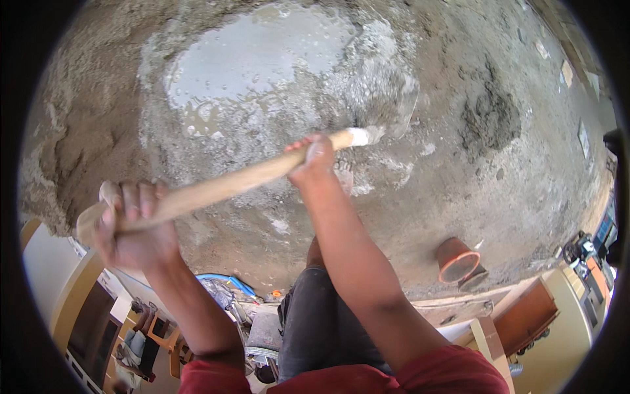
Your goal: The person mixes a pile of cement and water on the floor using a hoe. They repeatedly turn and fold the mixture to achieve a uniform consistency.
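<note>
A long wooden tool handle (231, 184) slants across the view in both my hands. My left hand (135, 224) is wrapped round its thick end at the left. Farther along the shaft, my right hand (315, 157) grips it near a white band (359, 137). The tool's head, at the handle's far end, is blurred and merges with the wet grey mix (379, 93), so its kind is hard to tell. Beyond the handle lies a pool of greyish water (261, 54), ringed by wet, lumpy cement-like mix.
Brown sand (93, 123) is heaped at the left. A darker clump of mix (492, 118) lies at the right. An orange-brown bucket (455, 263) stands at the lower right, and a blue hose (231, 281) lies near my legs. A person (132, 349) sits at the lower left.
</note>
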Demonstrator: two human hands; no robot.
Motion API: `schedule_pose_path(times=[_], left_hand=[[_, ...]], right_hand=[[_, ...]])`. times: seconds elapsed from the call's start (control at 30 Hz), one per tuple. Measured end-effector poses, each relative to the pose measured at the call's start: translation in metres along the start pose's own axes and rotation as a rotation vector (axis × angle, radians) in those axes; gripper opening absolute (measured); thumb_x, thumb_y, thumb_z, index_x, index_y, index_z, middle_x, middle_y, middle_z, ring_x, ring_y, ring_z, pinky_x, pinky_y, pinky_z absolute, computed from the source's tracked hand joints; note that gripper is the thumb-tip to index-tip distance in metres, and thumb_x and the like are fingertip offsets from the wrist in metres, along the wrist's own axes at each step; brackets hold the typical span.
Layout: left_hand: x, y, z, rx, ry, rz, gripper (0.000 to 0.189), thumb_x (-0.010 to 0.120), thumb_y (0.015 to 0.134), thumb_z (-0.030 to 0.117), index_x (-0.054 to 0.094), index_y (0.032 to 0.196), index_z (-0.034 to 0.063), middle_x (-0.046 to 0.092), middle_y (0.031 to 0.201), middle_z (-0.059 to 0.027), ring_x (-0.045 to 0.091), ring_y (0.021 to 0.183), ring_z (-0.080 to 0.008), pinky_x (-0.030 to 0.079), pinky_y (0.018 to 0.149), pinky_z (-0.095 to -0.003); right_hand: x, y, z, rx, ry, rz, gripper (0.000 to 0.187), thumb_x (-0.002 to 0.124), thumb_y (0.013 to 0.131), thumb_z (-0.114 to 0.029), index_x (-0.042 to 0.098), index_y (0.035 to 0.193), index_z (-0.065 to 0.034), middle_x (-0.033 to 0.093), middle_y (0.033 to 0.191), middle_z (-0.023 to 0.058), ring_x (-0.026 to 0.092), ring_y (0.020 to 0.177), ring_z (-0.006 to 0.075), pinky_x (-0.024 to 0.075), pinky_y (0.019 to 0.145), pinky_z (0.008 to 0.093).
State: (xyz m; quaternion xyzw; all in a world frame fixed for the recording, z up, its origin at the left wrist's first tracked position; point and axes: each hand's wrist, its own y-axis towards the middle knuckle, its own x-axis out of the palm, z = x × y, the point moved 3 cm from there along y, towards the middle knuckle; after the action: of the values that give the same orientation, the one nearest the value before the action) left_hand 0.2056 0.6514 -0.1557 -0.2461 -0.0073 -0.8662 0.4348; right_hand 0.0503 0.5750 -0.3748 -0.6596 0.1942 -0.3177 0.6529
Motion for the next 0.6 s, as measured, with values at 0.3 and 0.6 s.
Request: schedule_pose_path(times=[0.3, 0.6], left_hand=[[-0.126, -0.055, -0.09, -0.168, -0.381, 0.056, 0.01, 0.06, 0.071, 0.019, 0.053, 0.074, 0.0129, 0.052, 0.059, 0.0019, 0.052, 0.058, -0.0115, 0.046, 0.072, -0.0345], [0.049, -0.146, -0.297, -0.326, -0.241, 0.114, 0.004, 0.048, 0.067, 0.002, 0.051, 0.07, 0.0015, 0.05, 0.069, -0.0083, 0.051, 0.057, -0.0194, 0.045, 0.059, -0.0347]], right_hand=[[-0.066, -0.019, -0.049, -0.226, -0.097, -0.049, 0.009, 0.052, 0.078, -0.006, 0.044, 0.079, -0.0088, 0.044, 0.066, 0.0051, 0.046, 0.06, 0.0216, 0.0462, 0.069, 0.0429], [-0.266, 0.102, -0.227, -0.455, -0.354, 0.41, 0.006, 0.043, 0.082, -0.009, 0.041, 0.076, -0.0079, 0.042, 0.063, 0.0057, 0.045, 0.055, 0.0182, 0.0437, 0.049, 0.0308]])
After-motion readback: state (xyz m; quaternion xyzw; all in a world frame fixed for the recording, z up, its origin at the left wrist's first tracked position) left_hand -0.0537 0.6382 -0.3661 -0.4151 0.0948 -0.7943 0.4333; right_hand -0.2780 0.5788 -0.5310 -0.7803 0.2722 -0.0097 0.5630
